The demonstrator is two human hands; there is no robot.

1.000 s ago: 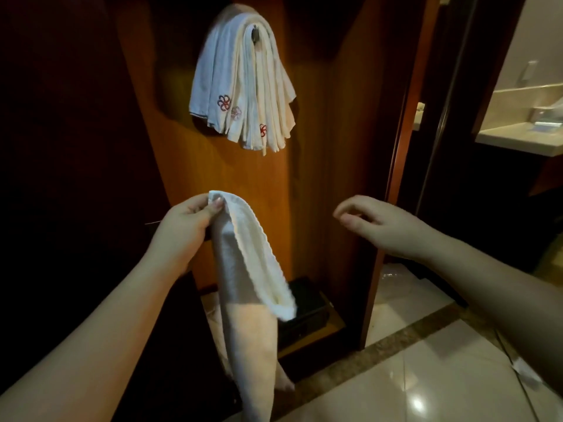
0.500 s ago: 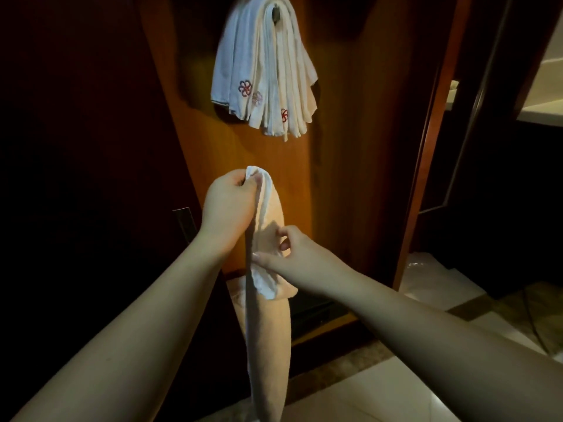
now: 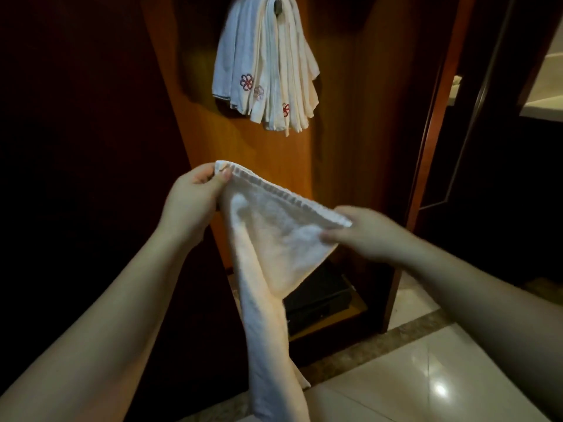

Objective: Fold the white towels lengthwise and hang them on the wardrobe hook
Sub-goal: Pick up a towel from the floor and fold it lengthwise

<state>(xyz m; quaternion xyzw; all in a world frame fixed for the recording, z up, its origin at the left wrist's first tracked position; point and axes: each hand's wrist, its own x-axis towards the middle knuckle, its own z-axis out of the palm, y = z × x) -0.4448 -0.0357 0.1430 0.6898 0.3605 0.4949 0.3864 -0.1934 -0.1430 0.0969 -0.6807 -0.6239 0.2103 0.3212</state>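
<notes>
A white terry towel (image 3: 274, 239) with a ribbed hem stretches between both hands: the left hand (image 3: 195, 202) pinches one top corner, the right hand (image 3: 365, 236) pinches the other, and the rest dangles toward the glossy tiled floor (image 3: 411, 376). Above, folded white towels with red flower emblems (image 3: 268, 71) drape over the dark wardrobe hook (image 3: 277, 6) on the orange wooden panel (image 3: 335, 117).

Head view: looks forward-down, close above hands (image 3: 365, 236).

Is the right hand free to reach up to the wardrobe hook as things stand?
Probably not yet. The right hand pinches one end of the white towel, the left hand the other. Nothing blocks the path to the hook, though hung towels already crowd it.
</notes>
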